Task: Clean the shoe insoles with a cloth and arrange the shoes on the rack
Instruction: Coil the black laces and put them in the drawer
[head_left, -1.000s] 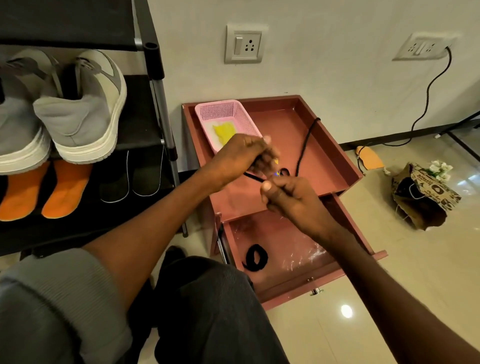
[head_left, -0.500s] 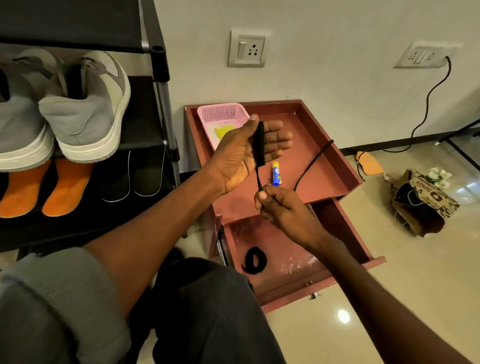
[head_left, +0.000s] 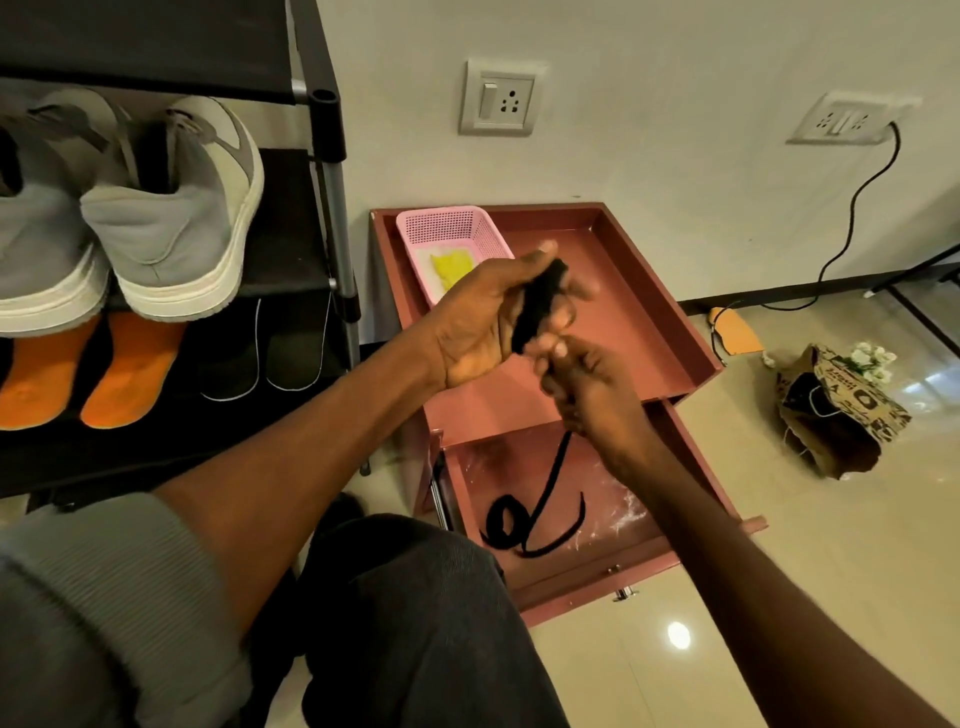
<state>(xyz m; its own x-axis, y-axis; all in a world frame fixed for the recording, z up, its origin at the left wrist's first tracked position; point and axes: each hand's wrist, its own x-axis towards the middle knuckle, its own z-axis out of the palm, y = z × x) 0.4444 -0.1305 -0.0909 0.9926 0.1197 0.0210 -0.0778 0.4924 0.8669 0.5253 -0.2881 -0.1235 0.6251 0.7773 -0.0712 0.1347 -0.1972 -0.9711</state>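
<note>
My left hand (head_left: 478, 327) is raised palm-up over the red cabinet and holds a wound bundle of black shoelace (head_left: 537, 304) across its fingers. My right hand (head_left: 589, 387) pinches the same lace just below the bundle. The loose tail (head_left: 553, 483) hangs down into the open drawer (head_left: 597, 587), beside a coiled black lace (head_left: 504, 525). A yellow cloth (head_left: 452, 267) lies in a pink basket (head_left: 447, 228). On the black rack (head_left: 332, 208) at the left stand grey shoes (head_left: 176, 218), above orange insoles (head_left: 130, 364) and black insoles (head_left: 234, 358).
The red cabinet (head_left: 649, 291) stands against the wall with its raised-edge top and pulled-out drawer. A printed paper bag (head_left: 841, 415) lies on the tiled floor to the right, and a black cable (head_left: 852, 208) runs down from a wall socket. My knee is below the hands.
More lace is now wound on my left fingers. My right hand has risen close to the left palm, and the lace tail has slid off the cabinet top into the drawer.
</note>
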